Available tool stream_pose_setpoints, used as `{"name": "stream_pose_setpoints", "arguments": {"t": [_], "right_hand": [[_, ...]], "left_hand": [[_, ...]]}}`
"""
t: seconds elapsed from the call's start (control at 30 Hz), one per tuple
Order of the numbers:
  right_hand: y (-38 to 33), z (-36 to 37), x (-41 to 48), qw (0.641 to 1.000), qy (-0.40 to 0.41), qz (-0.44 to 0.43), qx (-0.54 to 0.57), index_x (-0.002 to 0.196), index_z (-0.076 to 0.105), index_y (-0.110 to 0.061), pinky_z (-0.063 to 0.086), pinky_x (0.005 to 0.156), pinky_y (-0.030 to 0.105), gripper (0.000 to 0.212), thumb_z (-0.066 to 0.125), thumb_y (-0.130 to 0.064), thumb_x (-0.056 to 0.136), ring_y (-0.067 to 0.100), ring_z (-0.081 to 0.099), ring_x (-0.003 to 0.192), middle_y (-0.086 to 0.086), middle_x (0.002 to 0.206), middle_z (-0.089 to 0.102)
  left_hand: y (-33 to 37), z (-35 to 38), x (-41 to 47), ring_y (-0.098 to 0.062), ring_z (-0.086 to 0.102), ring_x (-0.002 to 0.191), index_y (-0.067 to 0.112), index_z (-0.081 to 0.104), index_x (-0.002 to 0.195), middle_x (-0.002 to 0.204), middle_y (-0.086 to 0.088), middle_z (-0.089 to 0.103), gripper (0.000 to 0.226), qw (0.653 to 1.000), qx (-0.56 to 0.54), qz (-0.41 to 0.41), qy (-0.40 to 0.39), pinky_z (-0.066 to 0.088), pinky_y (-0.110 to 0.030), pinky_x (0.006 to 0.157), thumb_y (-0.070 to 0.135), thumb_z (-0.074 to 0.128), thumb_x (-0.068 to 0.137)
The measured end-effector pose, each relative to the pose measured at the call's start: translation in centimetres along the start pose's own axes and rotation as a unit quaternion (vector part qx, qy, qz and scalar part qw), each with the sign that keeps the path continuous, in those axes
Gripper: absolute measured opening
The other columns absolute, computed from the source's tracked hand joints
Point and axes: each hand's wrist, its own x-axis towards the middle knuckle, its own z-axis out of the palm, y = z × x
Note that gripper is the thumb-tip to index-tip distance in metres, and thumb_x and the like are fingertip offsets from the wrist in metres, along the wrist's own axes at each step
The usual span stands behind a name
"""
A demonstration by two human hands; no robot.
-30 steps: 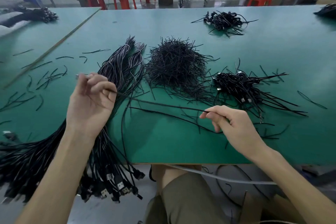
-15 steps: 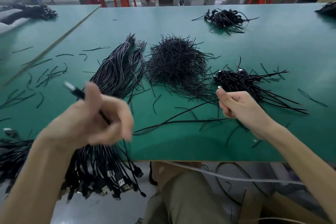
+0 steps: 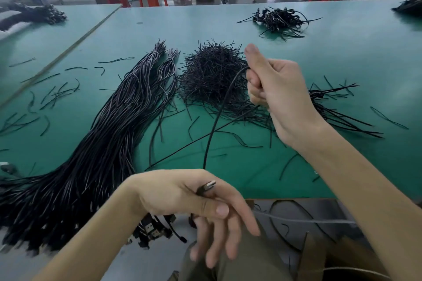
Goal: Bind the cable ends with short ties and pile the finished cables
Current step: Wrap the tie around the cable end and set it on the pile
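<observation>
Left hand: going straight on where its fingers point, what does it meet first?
Likely the person's olive trousers: the left hand, pinching a USB plug, points its fingers down past the table edge. Depth unclear.

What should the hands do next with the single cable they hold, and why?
Probably bring the right hand down toward the left hand to fold the cable into a loop. The left pinches the USB plug, the right grips the cable farther along, and the span between them is one open arc with no tie on it.
</observation>
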Motion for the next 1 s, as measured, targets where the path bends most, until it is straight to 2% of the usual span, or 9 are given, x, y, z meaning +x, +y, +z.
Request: {"name": "stream_pose_setpoints", "arguments": {"t": [0.07,0.17,0.3,0.4,0.6,0.77,0.83,0.93,1.0], "right_hand": [[-0.8,0.4,-0.6,1.0,-0.013,-0.017,0.023,0.055,0.041,-0.017,0.017,0.054,0.032,0.056,0.053,-0.038,0.106,0.019,0.017,0.049,-0.003,0.049,0.028],[-1.7,0.9,-1.4,0.998,-0.018,-0.039,0.039,0.053,0.04,-0.017,0.016,0.053,0.033,0.057,0.052,-0.034,0.106,0.02,0.017,0.049,-0.004,0.047,0.028],[-2.6,1.7,-3.0,0.994,-0.038,-0.105,-0.02,0.052,0.043,-0.014,0.022,0.051,0.025,0.058,0.05,-0.027,0.108,0.016,0.024,0.045,0.0,0.047,0.033],[-3.4,2.9,-4.4,0.977,-0.091,-0.176,-0.082,0.053,0.046,-0.016,0.032,0.054,0.011,0.055,0.05,-0.023,0.107,0.006,0.034,0.043,-0.006,0.047,0.039],[-0.6,5.2,-9.0,0.89,-0.143,-0.316,-0.297,0.066,0.036,-0.021,0.03,0.05,0.021,0.042,0.05,-0.03,0.105,0.009,0.029,0.045,-0.013,0.056,0.032],[3.7,2.8,-10.1,0.772,-0.102,-0.379,-0.5,0.063,0.041,-0.02,0.035,0.044,0.029,0.049,0.045,-0.036,0.109,0.015,0.03,0.043,-0.007,0.051,0.036],[4.8,1.6,-9.6,0.809,-0.094,-0.334,-0.474,0.062,0.036,-0.019,0.033,0.041,0.032,0.052,0.038,-0.041,0.109,0.016,0.03,0.04,-0.007,0.05,0.033],[6.8,0.7,-8.8,0.897,-0.084,-0.212,-0.379,0.058,0.028,-0.022,0.024,0.046,0.027,0.057,0.033,-0.05,0.107,0.015,0.028,0.04,-0.01,0.048,0.026],[7.9,0.2,-7.7,0.928,-0.048,-0.16,-0.334,0.055,0.022,-0.028,0.019,0.049,0.022,0.057,0.037,-0.049,0.106,0.013,0.024,0.039,-0.012,0.046,0.021]], "left_hand": [[-0.8,0.5,0.5,-0.004,0.06,0.059,-0.014,0.056,0.128,0.086,0.003,0.067,0.044,0.998,-0.052,0.017,-0.016,0.041,-0.013,0.049,0.025,0.049,0.109],[-1.1,0.7,1.2,-0.011,0.058,0.063,-0.005,0.055,0.136,0.092,-0.005,0.065,0.065,0.994,-0.11,0.018,0.018,0.047,-0.02,0.059,0.05,0.036,0.108],[-1.6,0.2,1.5,-0.032,0.044,0.144,0.006,0.033,0.157,0.154,-0.018,0.047,0.088,0.976,-0.165,0.098,0.1,0.032,-0.044,0.121,0.069,0.03,0.097],[-1.5,-0.1,2.2,-0.028,0.036,0.15,0.009,0.042,0.154,0.159,-0.013,0.042,0.088,0.946,-0.237,0.139,0.17,0.026,-0.042,0.125,0.071,0.025,0.094],[0.8,-2.2,1.6,-0.028,0.034,0.151,0.002,0.03,0.157,0.162,-0.015,0.038,0.082,0.849,-0.356,0.291,0.262,0.025,-0.041,0.125,0.061,0.005,0.106],[2.4,-4.9,-1.1,-0.027,0.055,0.137,0.007,0.063,0.136,0.144,-0.012,0.06,0.079,0.847,-0.292,0.281,0.345,0.051,-0.034,0.104,0.055,0.008,0.108],[2.3,-4.5,-1.9,-0.026,0.064,0.126,0.007,0.071,0.126,0.131,-0.011,0.069,0.07,0.812,-0.347,0.306,0.356,0.056,-0.035,0.098,0.049,0.018,0.111],[2.8,-3.2,-2.6,-0.02,0.071,0.079,0.005,0.07,0.097,0.088,-0.009,0.073,0.045,0.701,-0.572,0.396,0.155,0.056,-0.028,0.078,0.03,0.035,0.111],[3.5,-2.3,-2.6,-0.012,0.045,0.048,0.011,0.056,0.078,0.063,-0.001,0.054,0.05,0.708,-0.579,0.388,0.111,0.037,-0.022,0.057,0.034,0.028,0.113]]}}
